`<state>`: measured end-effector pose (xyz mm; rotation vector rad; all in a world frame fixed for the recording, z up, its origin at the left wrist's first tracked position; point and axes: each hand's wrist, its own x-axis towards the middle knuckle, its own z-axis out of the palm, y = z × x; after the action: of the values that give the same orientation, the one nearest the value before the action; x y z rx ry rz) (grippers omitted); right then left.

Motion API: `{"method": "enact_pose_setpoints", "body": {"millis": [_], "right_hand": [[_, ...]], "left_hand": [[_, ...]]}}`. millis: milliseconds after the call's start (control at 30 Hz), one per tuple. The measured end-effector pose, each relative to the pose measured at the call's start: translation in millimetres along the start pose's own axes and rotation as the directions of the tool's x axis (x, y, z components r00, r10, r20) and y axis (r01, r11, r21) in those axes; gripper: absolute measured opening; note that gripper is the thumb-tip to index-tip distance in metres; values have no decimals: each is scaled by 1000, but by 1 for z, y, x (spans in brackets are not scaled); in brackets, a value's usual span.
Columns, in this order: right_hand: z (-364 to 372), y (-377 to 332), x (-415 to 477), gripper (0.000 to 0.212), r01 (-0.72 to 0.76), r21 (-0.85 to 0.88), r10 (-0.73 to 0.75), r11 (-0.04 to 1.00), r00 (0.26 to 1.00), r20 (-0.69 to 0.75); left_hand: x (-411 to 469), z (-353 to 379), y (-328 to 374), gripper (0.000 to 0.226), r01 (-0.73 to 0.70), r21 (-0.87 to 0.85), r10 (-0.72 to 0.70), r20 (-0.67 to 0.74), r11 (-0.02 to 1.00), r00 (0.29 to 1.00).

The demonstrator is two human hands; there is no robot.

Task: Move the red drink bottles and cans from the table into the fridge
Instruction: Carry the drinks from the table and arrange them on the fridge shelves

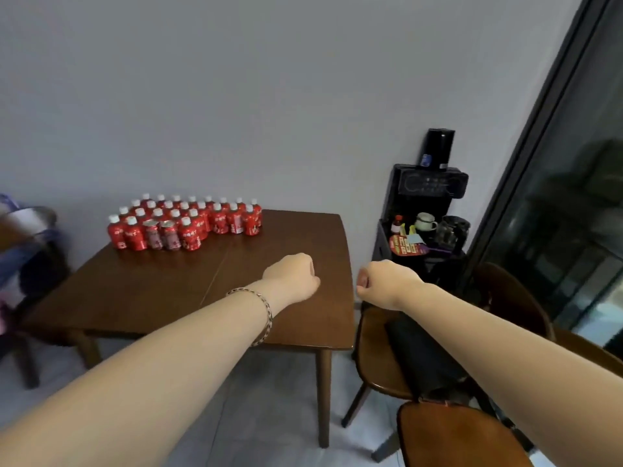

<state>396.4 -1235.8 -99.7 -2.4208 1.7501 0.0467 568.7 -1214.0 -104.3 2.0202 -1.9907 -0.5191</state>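
Head view shows both your arms stretched forward. Your left hand [291, 276] hovers above the table [135, 291] near its right edge, fingers curled into an empty fist, a bracelet [262, 306] on that wrist. Your right hand [382, 283] is just past the right edge, fingers likewise curled on nothing. The red bottles [219, 217] and two cans [161, 234] stand packed at the far left corner, well apart from both hands

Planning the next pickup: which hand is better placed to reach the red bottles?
Left. The left hand hangs over the table nearer the red bottles; the right hand is past the table's right edge.
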Motion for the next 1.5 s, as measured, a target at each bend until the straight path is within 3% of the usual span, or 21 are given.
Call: {"method": "enact_pose_setpoints", "body": {"millis": [267,633,833,967,1133,1267,1400,1500], "right_hand": [[20,-87,157,28,134,16,-135,991,990,51],[46,-169,344,25,-11,125,-3,992,994,111],[81,-176,449,36,-33,178,4,983,987,160],[111,-177,528,49,-42,292,-20,955,978,208],[169,-184,618,70,-180,578,26,796,964,263],[204,-184,671,87,-173,769,92,616,985,148],[223,-177,722,64,-49,897,151,439,988,-20],[235,-175,748,74,-59,942,121,330,992,20]], "left_hand": [[99,-36,-140,13,177,-34,-179,-53,984,983],[260,-72,-271,25,127,-111,-133,-51,986,990],[355,-66,-327,50,127,-183,-139,-57,975,989],[424,-55,-370,67,187,-407,-238,-77,894,968],[510,-22,-431,80,249,-618,-384,-93,745,918],[561,4,-470,93,266,-654,-431,-103,708,896],[605,26,-494,92,213,-558,-384,-210,802,899],[621,33,-500,88,270,-452,-437,-320,850,841]]}}
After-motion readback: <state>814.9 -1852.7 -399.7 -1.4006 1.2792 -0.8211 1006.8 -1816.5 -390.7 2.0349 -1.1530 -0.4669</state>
